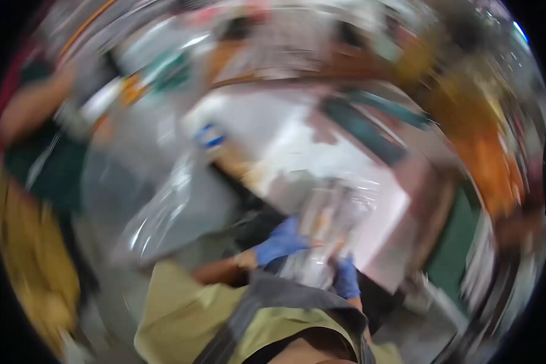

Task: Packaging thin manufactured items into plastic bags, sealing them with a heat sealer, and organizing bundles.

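Motion smears the whole picture. Close in front of my body I hold a transparent plastic bag (327, 209) with pale, streaky contents that I cannot make out. My left hand (282, 242), in a blue glove, grips its left side, fingertips pointing inward. On the opposite side my right hand (347, 278), gloved in blue too, closes on the lower right part of the bag. The bag hangs over the near edge of a white-topped table (285, 142), and its lower end reaches down to my grey apron (285, 291).
On the table lie dark green flat pieces (364, 130) and a blue-and-white roll-like item (210, 137). Transparent plastic sheeting (164, 206) covers a grey surface at the left. Someone's arm (33, 109) shows at far left. A person in orange (485, 158) is at the right.
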Tool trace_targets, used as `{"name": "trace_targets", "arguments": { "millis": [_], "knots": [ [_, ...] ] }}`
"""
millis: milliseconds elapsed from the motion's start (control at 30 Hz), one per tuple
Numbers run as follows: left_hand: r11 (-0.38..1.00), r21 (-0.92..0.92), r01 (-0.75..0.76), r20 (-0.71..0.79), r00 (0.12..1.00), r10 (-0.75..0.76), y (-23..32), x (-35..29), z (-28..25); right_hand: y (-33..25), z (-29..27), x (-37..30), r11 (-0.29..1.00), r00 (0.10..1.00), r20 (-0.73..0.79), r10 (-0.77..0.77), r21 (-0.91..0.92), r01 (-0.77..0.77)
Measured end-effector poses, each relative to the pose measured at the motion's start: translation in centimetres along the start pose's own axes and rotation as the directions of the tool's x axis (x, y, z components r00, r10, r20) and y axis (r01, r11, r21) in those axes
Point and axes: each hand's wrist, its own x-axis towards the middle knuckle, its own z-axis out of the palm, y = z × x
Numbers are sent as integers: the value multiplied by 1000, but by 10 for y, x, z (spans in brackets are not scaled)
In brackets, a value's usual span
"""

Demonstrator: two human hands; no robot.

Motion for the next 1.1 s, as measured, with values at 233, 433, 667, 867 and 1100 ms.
{"name": "trace_targets", "arguments": {
  "millis": [233,433,667,867,1100],
  "knots": [
    [770,428,-472,-408,660,631,149,-141,-104,-92,119,-2,666,520,532,-668,117,737],
    [-7,634,774,-622,514,591,131,-247,-317,-118,330,-55,-101,-99,342,-934,12,995],
    [999,43,-24,-638,769,46,100,-296,-349,28,361,-27,496,333,800,-500,-51,867],
    [940,332,-80,-619,734,281,86,-282,-292,164,334,87,30,511,852,-111,-511,859],
    [915,279,-291,-746,534,398,57,-259,-307,130,344,84,-224,450,719,530,-393,892]
  ]
}}
